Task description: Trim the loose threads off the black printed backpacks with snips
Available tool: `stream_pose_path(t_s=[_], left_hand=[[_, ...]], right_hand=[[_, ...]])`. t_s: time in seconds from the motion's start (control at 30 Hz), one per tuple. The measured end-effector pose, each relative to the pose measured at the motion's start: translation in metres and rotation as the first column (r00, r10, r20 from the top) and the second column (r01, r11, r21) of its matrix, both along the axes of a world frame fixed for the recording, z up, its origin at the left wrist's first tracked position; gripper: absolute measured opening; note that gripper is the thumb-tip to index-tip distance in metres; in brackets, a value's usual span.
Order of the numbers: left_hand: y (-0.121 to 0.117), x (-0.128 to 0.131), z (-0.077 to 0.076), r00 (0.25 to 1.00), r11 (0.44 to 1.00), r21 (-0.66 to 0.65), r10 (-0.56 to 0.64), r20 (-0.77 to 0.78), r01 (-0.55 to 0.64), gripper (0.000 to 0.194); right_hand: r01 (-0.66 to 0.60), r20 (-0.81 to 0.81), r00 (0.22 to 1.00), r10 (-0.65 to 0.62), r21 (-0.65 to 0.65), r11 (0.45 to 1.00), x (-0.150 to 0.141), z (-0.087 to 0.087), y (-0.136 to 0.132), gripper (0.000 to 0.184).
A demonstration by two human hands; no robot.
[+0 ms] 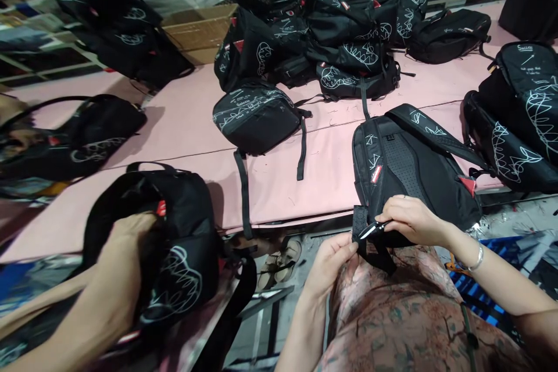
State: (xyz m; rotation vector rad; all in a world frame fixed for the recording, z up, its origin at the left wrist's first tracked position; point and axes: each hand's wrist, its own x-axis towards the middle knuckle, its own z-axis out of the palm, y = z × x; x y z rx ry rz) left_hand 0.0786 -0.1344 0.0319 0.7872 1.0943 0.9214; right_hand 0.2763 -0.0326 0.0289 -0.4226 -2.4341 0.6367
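L hand [333,256] pinching strap [360,222] of bkpk [431,165], R hand [407,219] closed round snips [371,230], co-worker's hand [133,229] in open bag [194,206]

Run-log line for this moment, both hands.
left hand: pinches black strap | right hand: holds bladed tool at strap | backpack: straps up, on pink table | co-worker's hand: in open bag
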Motion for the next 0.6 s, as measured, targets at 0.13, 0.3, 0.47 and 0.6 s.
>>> stream_pose_path(t_s=[0.13,0.3,0.47,0.6], left_hand=[[-0.0013,-0.0001,-0.0008,1.0,1.0,-0.007,0.009,-0.014,-0.009,0.039],[-0.0014,-0.0004,-0.0031,1.0,1.0,-0.007,0.005,-0.016,-0.005,0.038],[0.0002,-0.0009,-0.0044,1.0,1.0,0.007,-0.016,-0.024,0.016,0.038],[0.001,0.0011,-0.0021,0.999,1.0,0.017,-0.001,-0.049,0.002,0.04]], right_hand=[[-0.014,-0.008,1.0,0.014,-0.015,1.0,-0.0001,0.0012,0.0005,0.022],[-0.015,-0.016,1.0,0.014,-0.04,0.999,0.0006,0.001,0.0007,0.022],[-0.01,0.007,1.0,0.01,-0.051,0.999,0.0032,0.0013,0.0011,0.021],[-0.003,0.015,1.0,0.004,-0.046,0.999,0.004,0.0033,0.0003,0.022]])
